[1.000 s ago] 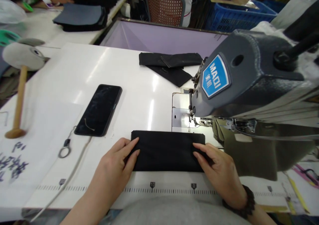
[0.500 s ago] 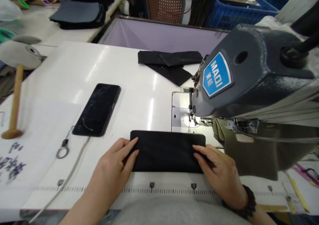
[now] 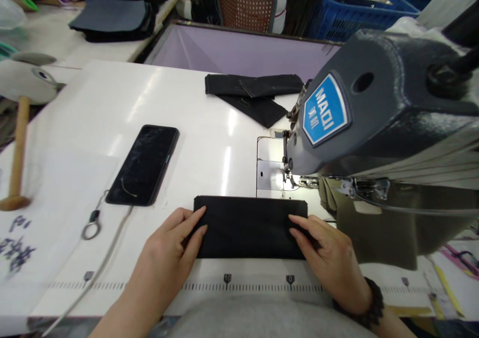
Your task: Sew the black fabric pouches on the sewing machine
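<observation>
A black rectangular fabric piece (image 3: 249, 230) lies along the front of the white table, its long edges running left to right. My left hand (image 3: 175, 243) grips its left end, thumb and index finger on top and the other fingers partly hidden. At the right end my right hand (image 3: 325, 250) pinches it the same way, a dark beaded bracelet on that wrist. Just beyond the piece's right half stands the needle area of a sewing machine (image 3: 359, 103), with a metal plate (image 3: 269, 174) set in the table.
Folded black fabric strips (image 3: 254, 91) lie at the back. To the left are a phone (image 3: 144, 166) with a ring strap, a cable and a wooden-handled hammer (image 3: 18, 153). Olive fabric (image 3: 389, 223) sits right of the needle. A printed ruler runs along the front edge.
The view has shifted very slightly, so things at the left appear a little further left. Both hands keep the same hold on the black fabric piece.
</observation>
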A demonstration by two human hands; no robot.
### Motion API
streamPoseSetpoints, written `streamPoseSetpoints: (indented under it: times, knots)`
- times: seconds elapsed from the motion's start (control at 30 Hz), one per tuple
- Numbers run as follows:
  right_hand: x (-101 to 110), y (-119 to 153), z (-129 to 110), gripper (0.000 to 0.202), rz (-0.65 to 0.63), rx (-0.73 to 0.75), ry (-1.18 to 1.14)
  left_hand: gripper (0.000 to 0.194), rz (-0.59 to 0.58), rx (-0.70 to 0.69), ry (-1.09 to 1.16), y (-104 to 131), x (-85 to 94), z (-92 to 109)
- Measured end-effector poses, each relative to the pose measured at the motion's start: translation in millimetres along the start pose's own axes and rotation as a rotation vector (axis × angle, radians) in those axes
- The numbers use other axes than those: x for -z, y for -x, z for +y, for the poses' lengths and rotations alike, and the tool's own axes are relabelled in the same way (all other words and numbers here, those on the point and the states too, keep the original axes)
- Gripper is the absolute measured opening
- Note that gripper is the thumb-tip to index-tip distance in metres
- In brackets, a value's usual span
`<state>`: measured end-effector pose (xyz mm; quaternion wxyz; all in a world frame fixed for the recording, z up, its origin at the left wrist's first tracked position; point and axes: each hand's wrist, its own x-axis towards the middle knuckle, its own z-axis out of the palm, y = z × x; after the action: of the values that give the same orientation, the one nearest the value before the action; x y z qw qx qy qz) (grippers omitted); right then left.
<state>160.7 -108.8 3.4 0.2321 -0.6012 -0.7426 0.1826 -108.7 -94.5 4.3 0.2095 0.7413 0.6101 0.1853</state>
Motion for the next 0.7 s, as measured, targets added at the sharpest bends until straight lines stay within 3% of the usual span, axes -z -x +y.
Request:
streamPoseSetpoints:
  times: [0.3, 0.7]
  knots:
    - [7.7, -9.1, -2.6, 0.022, -0.075, -0.184, -0.049, 0.031, 0.031, -0.014, -0.021, -1.4, 1.0, 3.9]
    - [5.0, -7.4, -2.1, 0.024, -0.065, -0.189, -0.01, 0.032, 0.071, -0.004, -0.031, -3.9, 0.7, 6.5]
